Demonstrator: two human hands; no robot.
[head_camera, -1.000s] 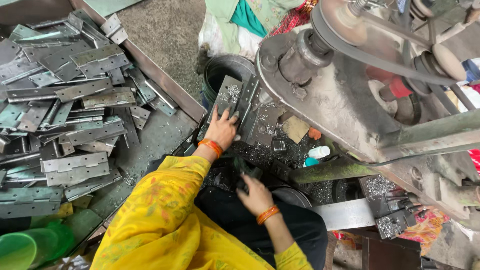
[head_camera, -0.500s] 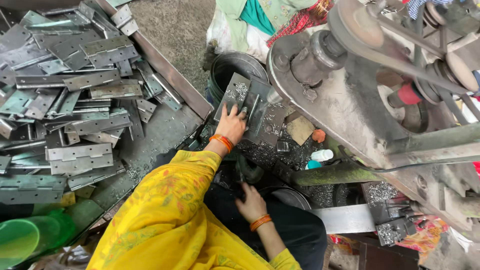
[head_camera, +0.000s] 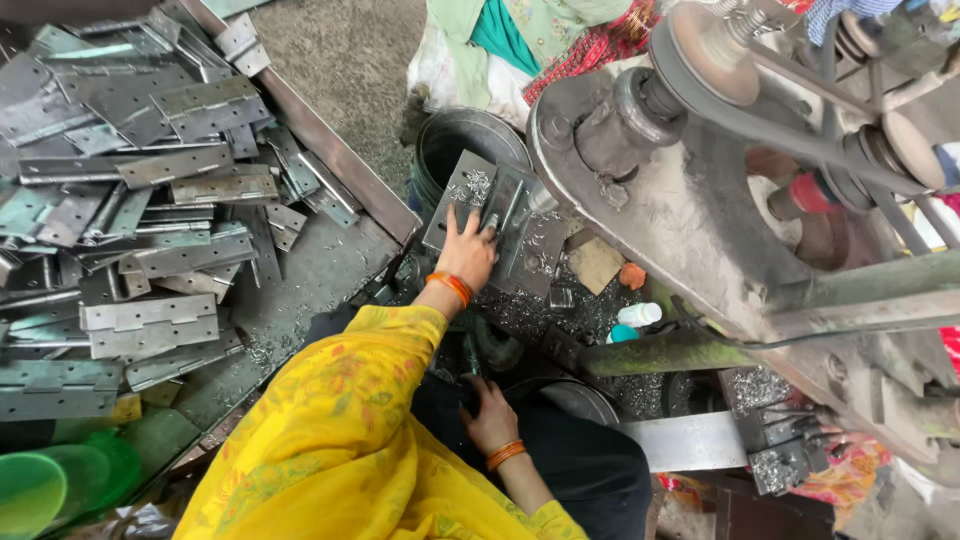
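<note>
Left hand (head_camera: 468, 250): reaches forward, palm down and fingers spread flat on a grey metal hinge plate (head_camera: 490, 215); it presses rather than clasps, an orange bangle at the wrist.
Hinge plate: lies open on the machine bed, just in front of the dark round bucket (head_camera: 470, 145) and beside the big grey machine housing (head_camera: 680, 210); metal shavings are scattered on and about it.
Right hand (head_camera: 490, 415): low by the lap, fingers curled loosely over a dark part; whether it has hold of anything cannot be told.
Hinge pile (head_camera: 130, 200): many grey hinges heaped in the tray on the left.
Green bowl (head_camera: 30, 490): bottom left corner.
</note>
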